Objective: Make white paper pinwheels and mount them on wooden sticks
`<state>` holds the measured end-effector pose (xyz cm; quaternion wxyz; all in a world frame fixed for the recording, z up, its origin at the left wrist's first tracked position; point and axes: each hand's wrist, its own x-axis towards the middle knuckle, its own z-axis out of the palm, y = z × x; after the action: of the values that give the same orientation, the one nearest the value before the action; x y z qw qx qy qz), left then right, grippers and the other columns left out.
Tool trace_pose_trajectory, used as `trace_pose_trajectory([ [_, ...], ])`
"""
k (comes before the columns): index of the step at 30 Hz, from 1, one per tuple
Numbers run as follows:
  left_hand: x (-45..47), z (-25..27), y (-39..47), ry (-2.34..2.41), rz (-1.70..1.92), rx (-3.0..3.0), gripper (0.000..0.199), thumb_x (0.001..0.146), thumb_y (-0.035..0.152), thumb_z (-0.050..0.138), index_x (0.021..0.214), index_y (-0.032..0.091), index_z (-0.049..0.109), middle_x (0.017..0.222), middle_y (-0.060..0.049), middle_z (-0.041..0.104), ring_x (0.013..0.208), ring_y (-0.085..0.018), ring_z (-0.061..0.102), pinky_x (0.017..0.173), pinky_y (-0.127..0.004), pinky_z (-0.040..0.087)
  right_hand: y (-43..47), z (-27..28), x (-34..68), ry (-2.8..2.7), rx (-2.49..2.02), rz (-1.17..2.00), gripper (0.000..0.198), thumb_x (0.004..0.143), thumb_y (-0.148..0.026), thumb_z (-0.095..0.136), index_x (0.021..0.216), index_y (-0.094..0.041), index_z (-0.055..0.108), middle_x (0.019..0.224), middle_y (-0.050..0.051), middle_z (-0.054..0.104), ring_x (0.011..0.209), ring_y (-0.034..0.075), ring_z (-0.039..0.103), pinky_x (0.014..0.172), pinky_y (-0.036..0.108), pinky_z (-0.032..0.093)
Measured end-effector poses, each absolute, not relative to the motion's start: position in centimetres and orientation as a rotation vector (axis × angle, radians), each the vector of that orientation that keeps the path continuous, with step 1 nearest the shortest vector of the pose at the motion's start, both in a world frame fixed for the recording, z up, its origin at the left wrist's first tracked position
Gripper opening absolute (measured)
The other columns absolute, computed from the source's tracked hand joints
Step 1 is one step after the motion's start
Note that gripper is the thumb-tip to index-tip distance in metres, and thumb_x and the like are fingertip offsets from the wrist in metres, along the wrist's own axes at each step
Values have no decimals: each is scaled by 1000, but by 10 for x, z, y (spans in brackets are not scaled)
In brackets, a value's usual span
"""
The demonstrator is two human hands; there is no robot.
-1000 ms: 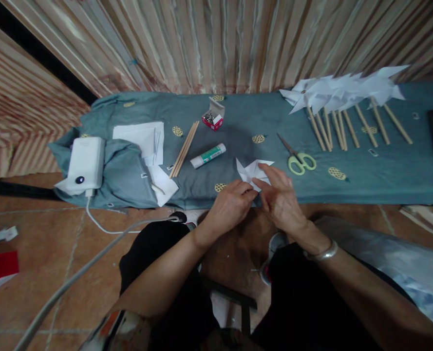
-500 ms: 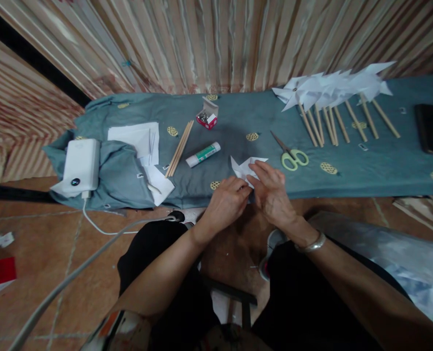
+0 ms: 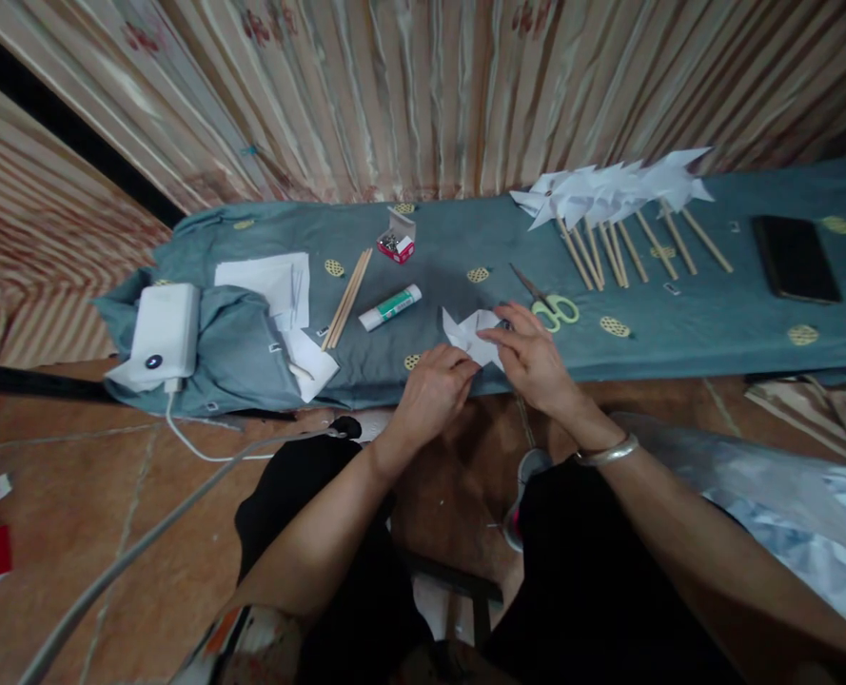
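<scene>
A white paper pinwheel (image 3: 469,330) with folded points lies at the front edge of the cloth-covered bench, between my two hands. My left hand (image 3: 433,388) is closed, its fingers pinching the pinwheel's near-left edge. With thumb and fingers, my right hand (image 3: 533,360) grips the right side of the paper and covers part of it. Just beyond my right hand lie scissors (image 3: 555,309) with light green handles. A glue stick (image 3: 390,307) rests to the left of the pinwheel. Several wooden sticks (image 3: 347,299) lie farther left.
Finished pinwheels (image 3: 608,195) on sticks lie in a row at the back right, near a dark phone-like slab (image 3: 796,259). A small red box of pins (image 3: 397,238) stands open at the back. Paper sheets (image 3: 262,276) and a white power bank (image 3: 166,333) with a cable are at left.
My right hand has shifted slightly outward along the paper, and more of the pinwheel shows between my hands. The camera view has turned a little to the right.
</scene>
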<state>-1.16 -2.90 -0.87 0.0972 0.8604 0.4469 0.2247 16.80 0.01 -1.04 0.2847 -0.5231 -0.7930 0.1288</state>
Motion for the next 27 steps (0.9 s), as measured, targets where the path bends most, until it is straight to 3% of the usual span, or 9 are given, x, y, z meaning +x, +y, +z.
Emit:
trace_pose_trajectory([
  [4, -12, -8, -29, 1324, 660, 2529, 19, 89, 14, 53, 100, 16, 69, 96, -6, 68, 91, -21, 59, 81, -35, 48, 6, -8, 174, -2021, -1416, 391, 36, 85, -17, 43, 110, -16, 69, 123, 13, 64, 117, 26, 58, 102, 45, 46],
  [7, -11, -8, -29, 1316, 671, 2519, 19, 88, 14, 54, 100, 16, 68, 97, -7, 67, 92, -21, 59, 82, -36, 48, 6, -5, 173, -1952, -1518, 404, 39, 85, -26, 49, 117, -11, 63, 112, 16, 69, 99, 28, 66, 88, 44, 53],
  [11, -11, -7, -29, 1328, 683, 2493, 19, 88, 15, 55, 101, 16, 68, 98, -7, 67, 93, -21, 59, 83, -36, 48, 5, 0, 168, -1896, -1615, 451, 42, 80, -32, 58, 118, -13, 61, 99, 12, 73, 81, 25, 69, 73, 40, 56],
  [16, -10, -4, -30, 1346, 685, 2454, 19, 87, 15, 57, 101, 18, 68, 99, -6, 67, 96, -21, 59, 86, -36, 48, 10, 4, 166, -1828, -1708, 551, 39, 79, -34, 61, 114, -15, 62, 87, 7, 74, 73, 22, 69, 69, 38, 56],
  [20, -10, -1, -31, 1345, 683, 2437, 19, 87, 16, 57, 102, 17, 68, 100, -7, 67, 96, -21, 59, 87, -37, 48, 10, 5, 164, -1856, -1679, 534, 38, 83, -32, 57, 116, -14, 62, 92, 10, 74, 78, 24, 69, 72, 39, 56],
  [24, -14, 3, -30, 1355, 725, 2414, 19, 87, 16, 57, 102, 17, 69, 100, -7, 67, 96, -22, 59, 87, -37, 48, 1, 5, 163, -2074, -1455, 235, 35, 87, -17, 44, 114, -14, 66, 119, 15, 65, 110, 27, 60, 96, 46, 48],
  [27, -19, 7, -29, 1374, 769, 2393, 18, 89, 18, 55, 99, 16, 70, 99, -7, 68, 95, -21, 60, 86, -36, 49, -7, 4, 162, -2220, -1363, 120, 41, 84, -9, 41, 113, -15, 69, 134, 14, 54, 123, 28, 49, 103, 47, 43],
])
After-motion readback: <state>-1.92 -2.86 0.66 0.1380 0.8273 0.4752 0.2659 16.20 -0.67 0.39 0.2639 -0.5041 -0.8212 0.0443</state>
